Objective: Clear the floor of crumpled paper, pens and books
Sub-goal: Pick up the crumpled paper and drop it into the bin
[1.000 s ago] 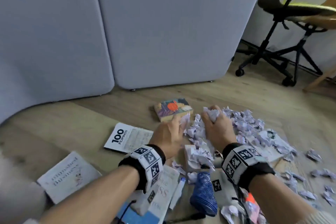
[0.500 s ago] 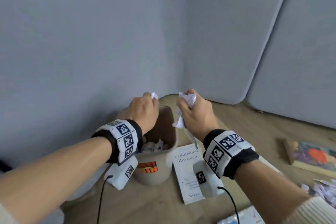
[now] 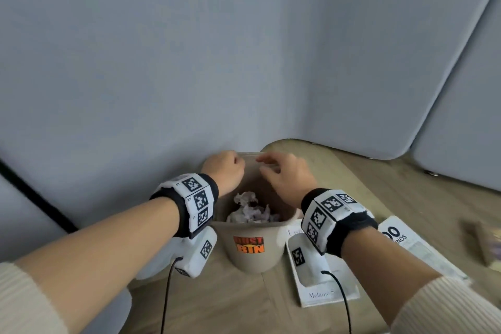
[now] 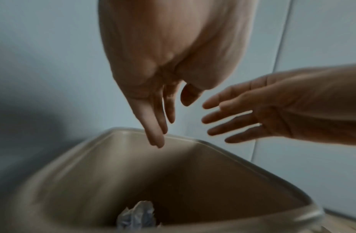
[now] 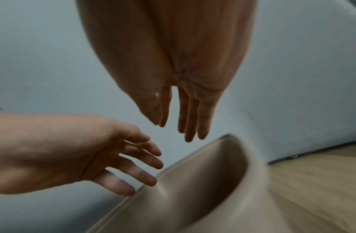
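Note:
A beige bin (image 3: 253,260) labelled DUST BIN stands on the wooden floor against the grey wall. Crumpled paper (image 3: 250,210) lies inside it, and a wad of crumpled paper (image 4: 137,216) shows at the bottom of the left wrist view. My left hand (image 3: 226,171) hovers over the bin's far left rim with straight fingers (image 4: 155,134) pointing down and nothing in them. My right hand (image 3: 284,175) hovers over the far right rim, fingers (image 5: 191,123) straight and empty. In the wrist views each hand sees the other open beside it above the bin's rim (image 4: 243,155).
A white book (image 3: 325,293) lies flat on the floor right of the bin, partly under my right wrist. A second white booklet (image 3: 414,247) lies further right, and a book's edge (image 3: 485,241) shows at the frame's right side. Grey panels close off the corner behind.
I turned from the paper pile to the bin. Both hands held crumpled paper half a second ago; now both are open and empty over the bin, and the paper is gone from them.

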### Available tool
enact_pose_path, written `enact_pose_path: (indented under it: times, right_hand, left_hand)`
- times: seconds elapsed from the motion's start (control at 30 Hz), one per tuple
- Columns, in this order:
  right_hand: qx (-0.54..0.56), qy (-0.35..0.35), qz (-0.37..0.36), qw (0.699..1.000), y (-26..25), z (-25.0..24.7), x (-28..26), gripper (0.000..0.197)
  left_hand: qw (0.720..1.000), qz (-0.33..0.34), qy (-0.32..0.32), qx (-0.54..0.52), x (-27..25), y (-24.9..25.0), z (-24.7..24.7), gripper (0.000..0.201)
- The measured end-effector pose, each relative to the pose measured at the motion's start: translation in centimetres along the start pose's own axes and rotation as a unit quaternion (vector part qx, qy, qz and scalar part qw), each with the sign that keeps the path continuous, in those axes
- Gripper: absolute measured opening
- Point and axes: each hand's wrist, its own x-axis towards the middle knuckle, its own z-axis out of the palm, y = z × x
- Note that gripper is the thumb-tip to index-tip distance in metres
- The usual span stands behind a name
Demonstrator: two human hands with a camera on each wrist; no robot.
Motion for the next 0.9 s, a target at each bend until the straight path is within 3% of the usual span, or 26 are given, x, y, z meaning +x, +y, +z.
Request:
enact_pose_path:
  times: [0.13,0.27,0.37,0.43,0.57,0.63,0.7,0.83,0.9]
  right_hand:
    - [-0.013,0.095,0.028,0.995,2.5,-5.2,-2.2,0.013]
    - [-0.070,0.126,0.114,0.983,7.1,-11.2,-7.7,0.013]
    - [-0.116,0.137,0.199,0.963,10.8,-15.4,-13.2,0.012]
    - [-0.151,0.132,0.248,0.948,13.3,-18.0,-17.0,0.011]
    - [-0.212,0.119,0.352,0.904,18.3,-22.0,-24.2,0.014]
    - [-0.233,0.118,0.395,0.881,20.5,-23.2,-27.4,0.013]
    - [-0.245,0.113,0.430,0.862,22.5,-23.6,-30.3,0.011]
    - [-0.275,0.042,0.493,0.824,26.0,-23.2,-34.8,0.009]
    - [-0.289,-0.004,0.515,0.807,26.6,-23.1,-36.2,0.017]
  left_hand:
    - [0.993,0.112,-0.002,0.026,-0.2,5.0,2.2,0.023]
    - [0.956,0.256,-0.089,0.112,-1.5,12.9,5.7,0.017]
    - [0.910,0.354,-0.145,0.160,-2.6,18.9,8.9,0.020]
    - [0.871,0.411,-0.158,0.218,-3.6,22.5,11.3,0.014]
    - [0.787,0.506,-0.183,0.302,-5.4,27.7,17.4,0.022]
    - [0.753,0.544,-0.191,0.318,-6.0,29.3,20.8,0.024]
    - [0.736,0.562,-0.204,0.317,-6.5,30.5,24.4,0.026]
    - [0.721,0.567,-0.255,0.306,-6.5,32.1,31.8,0.025]
    - [0.722,0.552,-0.283,0.306,-6.3,33.1,34.2,0.024]
